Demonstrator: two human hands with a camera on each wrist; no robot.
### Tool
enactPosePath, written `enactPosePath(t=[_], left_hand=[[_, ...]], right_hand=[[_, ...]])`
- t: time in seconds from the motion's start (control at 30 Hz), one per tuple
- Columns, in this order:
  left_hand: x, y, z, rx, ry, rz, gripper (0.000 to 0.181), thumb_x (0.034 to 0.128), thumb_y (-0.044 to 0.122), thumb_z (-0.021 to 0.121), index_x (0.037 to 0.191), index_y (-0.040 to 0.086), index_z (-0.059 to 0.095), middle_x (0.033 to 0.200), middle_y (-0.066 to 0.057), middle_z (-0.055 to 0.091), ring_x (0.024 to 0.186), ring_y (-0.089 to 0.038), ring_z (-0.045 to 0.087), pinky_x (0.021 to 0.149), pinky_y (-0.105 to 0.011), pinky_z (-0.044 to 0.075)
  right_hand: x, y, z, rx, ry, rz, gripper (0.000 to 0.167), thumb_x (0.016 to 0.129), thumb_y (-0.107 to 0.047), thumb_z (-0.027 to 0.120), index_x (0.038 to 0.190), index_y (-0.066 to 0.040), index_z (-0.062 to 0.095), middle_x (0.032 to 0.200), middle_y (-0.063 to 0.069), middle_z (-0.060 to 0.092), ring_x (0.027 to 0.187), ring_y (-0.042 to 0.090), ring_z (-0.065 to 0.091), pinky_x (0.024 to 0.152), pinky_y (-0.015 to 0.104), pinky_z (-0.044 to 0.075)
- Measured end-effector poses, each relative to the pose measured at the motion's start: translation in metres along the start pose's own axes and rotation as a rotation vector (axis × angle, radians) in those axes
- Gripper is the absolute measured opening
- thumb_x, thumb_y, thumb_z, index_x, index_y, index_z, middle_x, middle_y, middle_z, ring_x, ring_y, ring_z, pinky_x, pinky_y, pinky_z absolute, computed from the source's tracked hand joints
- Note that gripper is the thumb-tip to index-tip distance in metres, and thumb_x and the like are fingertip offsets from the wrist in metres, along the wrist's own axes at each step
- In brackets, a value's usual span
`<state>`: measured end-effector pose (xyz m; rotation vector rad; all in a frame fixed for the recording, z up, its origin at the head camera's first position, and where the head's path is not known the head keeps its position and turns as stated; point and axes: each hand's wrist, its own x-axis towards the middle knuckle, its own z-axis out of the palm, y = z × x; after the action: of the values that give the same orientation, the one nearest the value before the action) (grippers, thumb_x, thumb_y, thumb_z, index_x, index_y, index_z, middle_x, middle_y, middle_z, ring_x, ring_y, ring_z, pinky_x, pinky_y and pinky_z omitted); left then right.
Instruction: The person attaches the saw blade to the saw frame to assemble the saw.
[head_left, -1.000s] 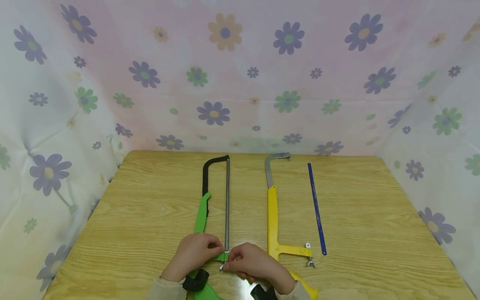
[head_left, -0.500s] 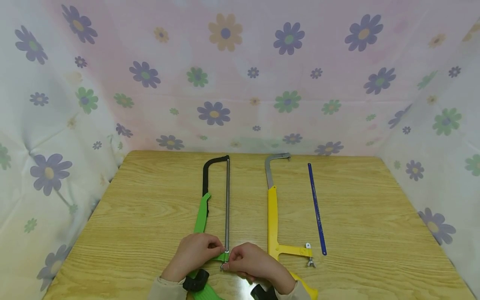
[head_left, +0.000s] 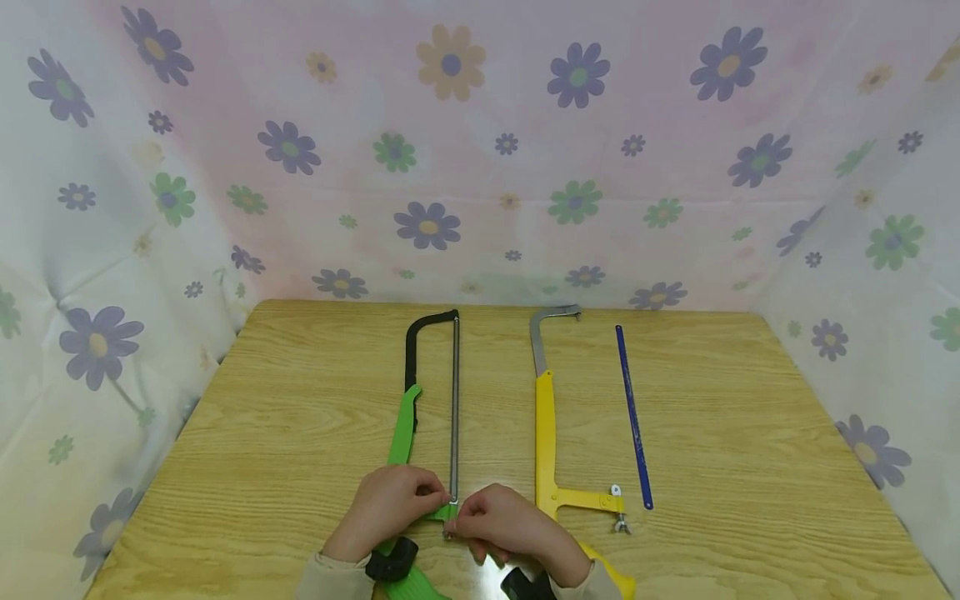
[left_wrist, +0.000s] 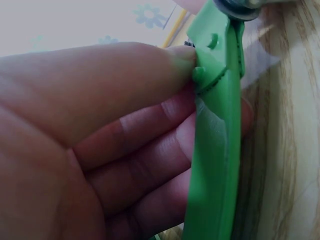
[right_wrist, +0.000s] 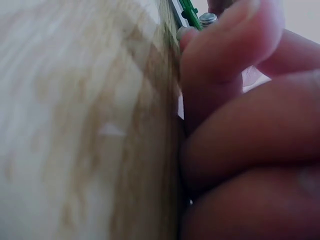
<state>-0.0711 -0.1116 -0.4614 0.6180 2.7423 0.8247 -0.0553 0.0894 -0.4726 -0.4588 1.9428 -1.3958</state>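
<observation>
A green and black hacksaw [head_left: 402, 429] lies on the left of the table, its grey blade [head_left: 455, 400] stretched between the frame's ends. My left hand [head_left: 393, 504] pinches the green lower arm [left_wrist: 212, 160] of that frame, thumb on one side and fingers on the other. At the arm's outer end, my right hand [head_left: 510, 525] has its thumb and index finger on the small metal wing nut [head_left: 447, 534], which they partly cover. In the right wrist view the curled fingers [right_wrist: 240, 125] lie close to the tabletop, and a bit of threaded metal [right_wrist: 207, 19] shows beyond them.
To the right lies a yellow hacksaw frame [head_left: 545, 433] with its own wing nut [head_left: 622, 525]; my right forearm crosses its handle. A loose blue blade [head_left: 634, 417] rests farther right. Flowered cloth [head_left: 480, 167] surrounds the wooden table [head_left: 300, 400] at the back and sides.
The right thumb and fingertips have shifted slightly round the wing nut, and its wings stand at a different angle. The left hand and both saws keep their places.
</observation>
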Motion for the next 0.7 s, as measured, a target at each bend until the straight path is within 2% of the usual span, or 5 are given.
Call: enactPosePath(t=[0.33, 0.7], left_hand=[[0.0003, 0.0004, 0.0000, 0.004, 0.008, 0.005, 0.016, 0.0812, 0.045, 0.059, 0.076, 0.034, 0.068, 0.065, 0.026, 0.054, 0.059, 0.004, 0.047, 0.051, -0.021, 0.035], [-0.0002, 0.0009, -0.0001, 0.003, 0.008, 0.009, 0.015, 0.0812, 0.044, 0.059, 0.075, 0.033, 0.067, 0.061, 0.026, 0.051, 0.055, 0.005, 0.044, 0.049, -0.021, 0.033]], right_hand=[[0.0010, 0.0012, 0.0000, -0.002, -0.009, -0.010, 0.042, 0.085, -0.044, 0.055, 0.067, -0.007, 0.063, 0.043, -0.001, 0.048, 0.027, 0.010, 0.031, 0.031, 0.029, 0.032], [0.0010, 0.0025, -0.0002, -0.005, -0.018, -0.004, 0.036, 0.084, -0.038, 0.058, 0.066, -0.007, 0.061, 0.044, -0.002, 0.048, 0.027, 0.010, 0.031, 0.031, 0.028, 0.031]])
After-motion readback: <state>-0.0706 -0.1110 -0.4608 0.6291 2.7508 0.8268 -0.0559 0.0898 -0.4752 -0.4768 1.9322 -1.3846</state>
